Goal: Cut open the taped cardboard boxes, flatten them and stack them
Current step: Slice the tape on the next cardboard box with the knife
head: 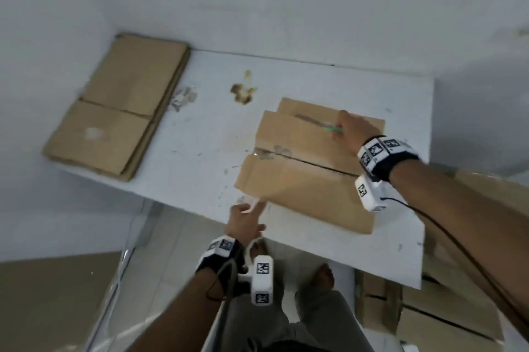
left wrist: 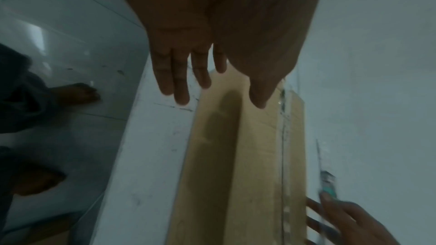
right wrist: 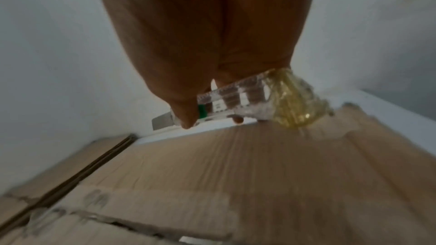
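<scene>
A flattened cardboard box [head: 303, 171] lies on the white table [head: 206, 134], its flaps spread and a dark seam across its middle. My right hand [head: 347, 131] hovers over its far part and grips a clear utility knife [right wrist: 226, 101] with a green slider, blade out. A wad of yellowish tape [right wrist: 295, 98] clings to the knife's rear. My left hand [head: 246, 218] reaches with straight fingers [left wrist: 181, 81] toward the box's near left corner and holds nothing. A stack of flattened boxes [head: 120, 105] lies at the table's far left.
Brown stains [head: 243, 91] and bits of torn tape [head: 183, 98] mark the table between stack and box. More cardboard boxes [head: 446, 303] sit on the floor at the right, under the table edge. Bare feet [head: 320, 274] stand on the tiled floor. White walls enclose the corner.
</scene>
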